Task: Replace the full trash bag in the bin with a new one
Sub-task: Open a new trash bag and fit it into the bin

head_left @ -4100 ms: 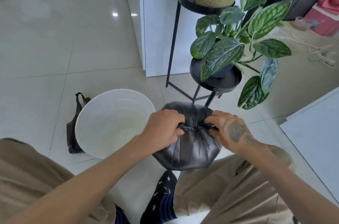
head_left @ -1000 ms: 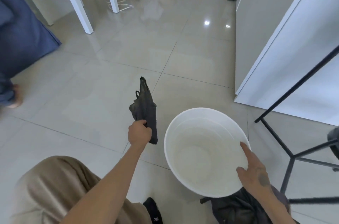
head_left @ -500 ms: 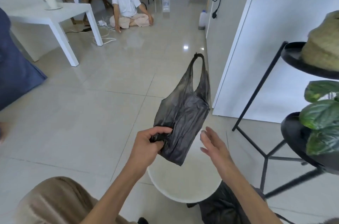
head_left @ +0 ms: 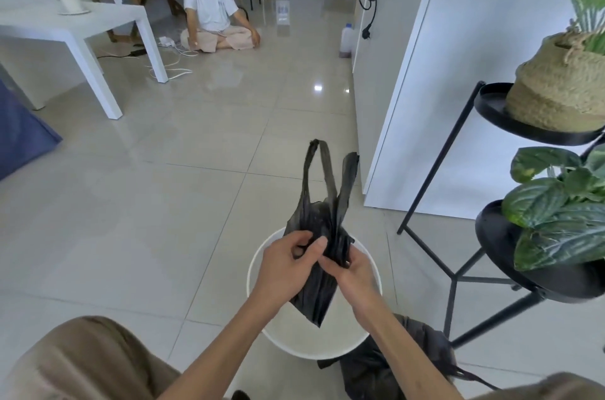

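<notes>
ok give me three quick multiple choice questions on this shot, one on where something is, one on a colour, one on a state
1. Where is the full bag relative to the bin? A) inside it B) on the floor beside it, to the person's right C) on a chair
2. What colour is the bin? A) black B) white C) blue
3. The new bag is: A) spread over the bin's rim B) lying on the floor C) gripped by the left hand and right hand above the bin
Answers: B, the dark bag lies on the floor next to the bin; B, its rim and wall are white; C, both hands pinch it, bunched, over the opening.
</notes>
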Demonstrator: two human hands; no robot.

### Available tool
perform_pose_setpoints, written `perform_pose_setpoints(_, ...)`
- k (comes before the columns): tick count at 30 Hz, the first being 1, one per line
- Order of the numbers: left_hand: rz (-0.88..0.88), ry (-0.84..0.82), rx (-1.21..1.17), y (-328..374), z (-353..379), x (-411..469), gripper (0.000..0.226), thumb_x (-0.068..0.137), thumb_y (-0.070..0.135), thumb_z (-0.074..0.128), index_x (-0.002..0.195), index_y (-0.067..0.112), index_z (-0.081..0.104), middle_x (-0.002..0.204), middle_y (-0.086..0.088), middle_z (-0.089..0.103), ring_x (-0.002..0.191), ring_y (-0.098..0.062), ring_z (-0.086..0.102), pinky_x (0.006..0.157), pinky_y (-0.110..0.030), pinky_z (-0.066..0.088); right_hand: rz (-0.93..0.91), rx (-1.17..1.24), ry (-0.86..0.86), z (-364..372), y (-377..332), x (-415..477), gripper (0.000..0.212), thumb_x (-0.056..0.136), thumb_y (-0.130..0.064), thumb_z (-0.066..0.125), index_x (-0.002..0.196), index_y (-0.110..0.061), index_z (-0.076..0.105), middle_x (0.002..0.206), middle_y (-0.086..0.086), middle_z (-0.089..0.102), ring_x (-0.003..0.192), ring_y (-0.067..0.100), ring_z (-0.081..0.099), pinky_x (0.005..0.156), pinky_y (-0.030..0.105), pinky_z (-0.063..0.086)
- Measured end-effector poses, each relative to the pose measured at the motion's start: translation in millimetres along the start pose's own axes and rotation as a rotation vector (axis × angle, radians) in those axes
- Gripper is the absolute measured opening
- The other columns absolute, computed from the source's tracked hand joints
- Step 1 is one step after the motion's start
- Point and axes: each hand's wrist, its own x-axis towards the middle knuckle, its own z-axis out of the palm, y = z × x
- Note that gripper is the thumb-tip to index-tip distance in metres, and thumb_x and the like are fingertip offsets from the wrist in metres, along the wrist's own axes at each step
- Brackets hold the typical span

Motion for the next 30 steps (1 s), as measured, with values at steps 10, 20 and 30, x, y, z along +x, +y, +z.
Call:
perform_pose_setpoints(10,-0.137,0.095,-0.207,-0.3,-1.8,12.4,0.018,0.095,0.026,0.066,0.084,0.023,0.08,0.077,0.005,0.079,0.082,-0.02,0.076,0.08,-0.041,0.061,-0.015,-0.066,-0.145,6.5,1.5,-0.2,0.027,0.1,-0.007,0.053,0.12,-0.017,0.07,0.11,0.0,0.077,0.107,0.019,0.071,0.095,0.035,0.055)
perform_pose_setpoints(20,-0.254,0.358,-0.624,-5.4,-40.9,18.7,0.017,0.1,0.021,0.062,0.095,0.013,0.077,0.097,-0.007,0.079,0.092,-0.025,0.071,0.091,-0.042,0.056,-0.406,-0.742,0.243,-5.2,51.7,-1.8,0.074,0.098,-0.013,0.054,0.158,-0.018,0.013,0.144,0.008,0.047,0.117,0.012,0.052,0.095,0.025,0.045)
perform_pose_setpoints(30,-0.186,0.278,-0.622,-4.5,-31.9,11.4,0.018,0.101,0.019,0.06,0.097,0.014,0.077,0.09,0.001,0.081,0.085,-0.014,0.075,0.081,-0.031,0.056,0.255,-1.391,-0.385,5.1,39.2,11.4,0.072,0.095,-0.067,0.033,0.145,-0.017,0.045,0.144,0.009,0.051,0.13,0.03,0.051,0.103,0.041,0.04)
